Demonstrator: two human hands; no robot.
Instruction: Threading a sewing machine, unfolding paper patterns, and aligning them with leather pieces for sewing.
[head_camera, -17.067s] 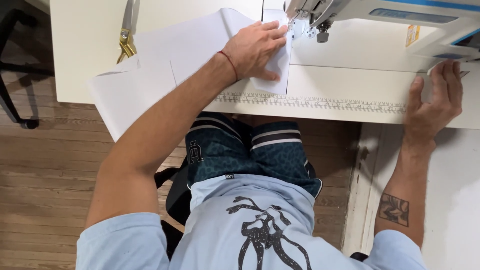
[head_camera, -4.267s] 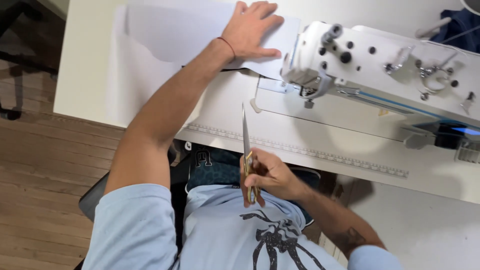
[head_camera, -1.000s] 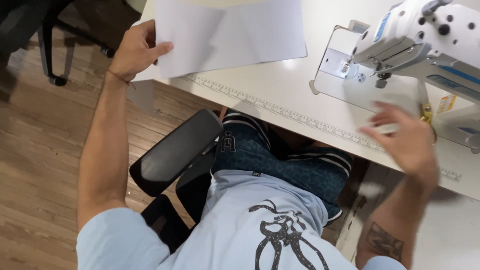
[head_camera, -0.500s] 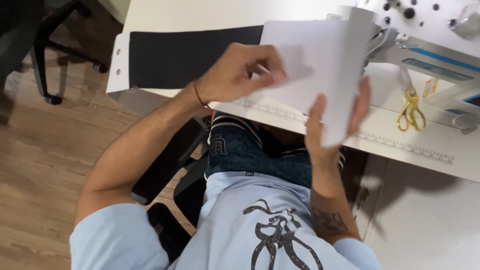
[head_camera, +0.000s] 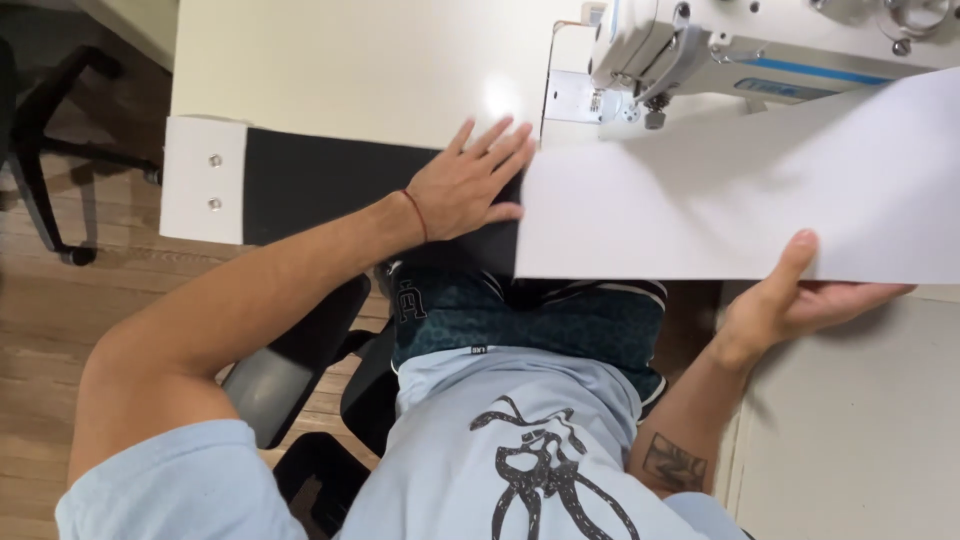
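Note:
A large white sheet of fabric (head_camera: 720, 200) lies spread across the sewing table in front of the white sewing machine (head_camera: 760, 45). My left hand (head_camera: 470, 185) rests flat with fingers spread on the sheet's left edge, over a black panel (head_camera: 320, 180). My right hand (head_camera: 790, 300) holds the sheet's near edge at the right, thumb on top and fingers underneath. The sheet reaches up to the machine's needle area (head_camera: 655, 110).
The cream table top (head_camera: 350, 70) extends left of the machine. A white bracket with two bolts (head_camera: 200, 180) ends the black panel. A black chair seat (head_camera: 290, 360) is under me, an office chair base (head_camera: 50, 170) stands on the wood floor at left.
The white sheet, held up and folded half a second ago, is now laid out flat to the right. My left hand went flat on its left edge; my right hand moved right.

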